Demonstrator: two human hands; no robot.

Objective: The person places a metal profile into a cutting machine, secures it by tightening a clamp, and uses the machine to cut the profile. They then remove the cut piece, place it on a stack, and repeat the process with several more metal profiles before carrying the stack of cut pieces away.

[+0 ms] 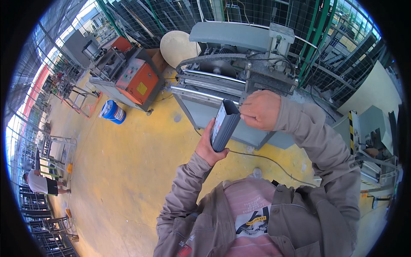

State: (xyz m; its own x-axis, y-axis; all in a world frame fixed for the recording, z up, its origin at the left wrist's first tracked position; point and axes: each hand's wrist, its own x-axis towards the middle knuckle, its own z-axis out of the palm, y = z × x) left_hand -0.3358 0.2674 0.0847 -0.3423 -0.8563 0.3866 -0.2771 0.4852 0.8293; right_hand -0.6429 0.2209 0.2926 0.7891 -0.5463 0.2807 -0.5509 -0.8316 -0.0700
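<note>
My left hand (208,147) is wrapped round a dark grey hollow metal profile (227,129), with the thumb on one side and fingers on the other. The profile is tilted, its open end up and away from me, and a printed white film covers its left face. Beside that open end is my right hand (261,110), fingers curled in and pinched together at the rim. Whatever the right fingers pinch is hidden or too small to name. Just beyond stands a grey cutting saw machine (218,85) with a round blade (217,67) and shiny rails.
An orange and grey machine (139,85) stands at the left, a blue bucket (114,112) near it. A cable (274,162) crosses the yellow floor by my feet. Another machine (372,145) is at the right. Far left, a person (43,183) bends over a rack.
</note>
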